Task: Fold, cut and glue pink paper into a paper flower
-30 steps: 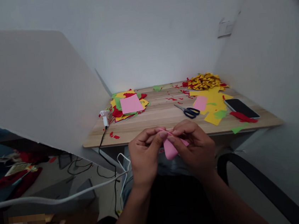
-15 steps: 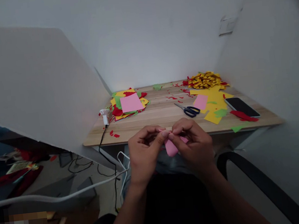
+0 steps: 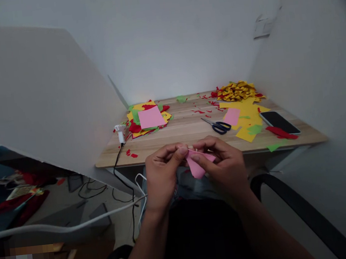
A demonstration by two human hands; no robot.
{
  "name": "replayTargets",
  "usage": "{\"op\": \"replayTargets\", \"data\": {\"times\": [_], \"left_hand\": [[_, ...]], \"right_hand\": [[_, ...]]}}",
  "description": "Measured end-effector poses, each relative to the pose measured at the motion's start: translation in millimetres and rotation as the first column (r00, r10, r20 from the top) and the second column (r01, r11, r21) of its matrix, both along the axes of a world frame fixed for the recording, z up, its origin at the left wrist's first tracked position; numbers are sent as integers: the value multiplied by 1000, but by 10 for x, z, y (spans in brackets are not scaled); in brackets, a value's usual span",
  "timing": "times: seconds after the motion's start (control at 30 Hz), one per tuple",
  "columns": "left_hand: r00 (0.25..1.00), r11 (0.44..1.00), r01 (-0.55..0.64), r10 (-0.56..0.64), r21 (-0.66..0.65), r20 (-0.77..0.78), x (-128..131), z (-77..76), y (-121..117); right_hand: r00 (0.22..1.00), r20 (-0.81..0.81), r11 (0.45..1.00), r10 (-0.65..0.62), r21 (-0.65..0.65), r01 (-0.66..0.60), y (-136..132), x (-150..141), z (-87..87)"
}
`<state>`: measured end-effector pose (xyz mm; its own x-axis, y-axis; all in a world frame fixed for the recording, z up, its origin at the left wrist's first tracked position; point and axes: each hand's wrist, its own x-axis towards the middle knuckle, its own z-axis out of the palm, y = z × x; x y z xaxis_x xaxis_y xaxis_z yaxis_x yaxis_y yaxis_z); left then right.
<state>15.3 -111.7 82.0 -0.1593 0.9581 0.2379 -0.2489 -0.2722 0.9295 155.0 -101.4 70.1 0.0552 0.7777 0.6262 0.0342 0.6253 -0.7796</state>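
A folded piece of pink paper [image 3: 197,169] is pinched between both hands, just in front of the table's near edge. My left hand [image 3: 164,169] grips its upper left corner between thumb and forefinger. On the other side, my right hand [image 3: 221,161] presses its thumb on the paper's face, with the fingers behind. The back of the paper is hidden. Beyond the hands, scissors with dark blue handles [image 3: 221,127] lie on the wooden table [image 3: 186,140], their blades pointing to the back left.
Coloured paper scraps topped by a pink sheet [image 3: 151,117] lie at left. At right are yellow paper [image 3: 247,113], a heap of folded yellow pieces [image 3: 237,92] and a phone [image 3: 279,122]. A white charger [image 3: 121,135] trails a black cable. Chair armrests [image 3: 291,199] flank me.
My left thumb has slid slightly left, away from the right thumb, along the paper's top edge. More of the pink paper's upper part shows between the hands.
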Motion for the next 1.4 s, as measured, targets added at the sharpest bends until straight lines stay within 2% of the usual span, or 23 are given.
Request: {"op": "replayTargets", "data": {"times": [0.13, 0.43, 0.63, 0.77, 0.87, 1.03, 1.13, 1.3, 1.4], "left_hand": [[999, 1000, -5, 5, -8, -33, 32, 23, -15], [996, 997, -55, 58, 45, -64, 34, -2, -17], [981, 981, -148, 161, 125, -108, 43, -23, -2], [981, 975, -125, 149, 186, -123, 46, -31, 16], [990, 983, -93, 108, 156, -90, 41, -50, 25], [998, 995, 1, 5, 102, -61, 18, -36, 14], [992, 988, 87, -73, 131, -106, 11, -2, -4], [995, 989, 24, -10, 145, -100, 27, -3, -9], [997, 989, 22, -11, 143, -80, 28, -27, 2]], "right_hand": [[999, -31, 999, -25, -27, 25, -11, -10, 16], [999, 13, 998, -41, 42, 41, -13, -16, 0], [1000, 5, 997, 5, -76, -4, -4, -9, 18], [995, -23, 985, 99, -139, -101, 2, 26, 59], [991, -48, 987, 125, -96, -129, -11, 27, 62], [999, 31, 995, -44, 91, 41, -92, 9, 61], [996, 68, 992, -53, 121, 44, -133, 17, 74], [995, 91, 993, -46, 113, 36, -135, 21, 79], [995, 89, 995, -50, 91, 41, -122, 13, 75]]}}
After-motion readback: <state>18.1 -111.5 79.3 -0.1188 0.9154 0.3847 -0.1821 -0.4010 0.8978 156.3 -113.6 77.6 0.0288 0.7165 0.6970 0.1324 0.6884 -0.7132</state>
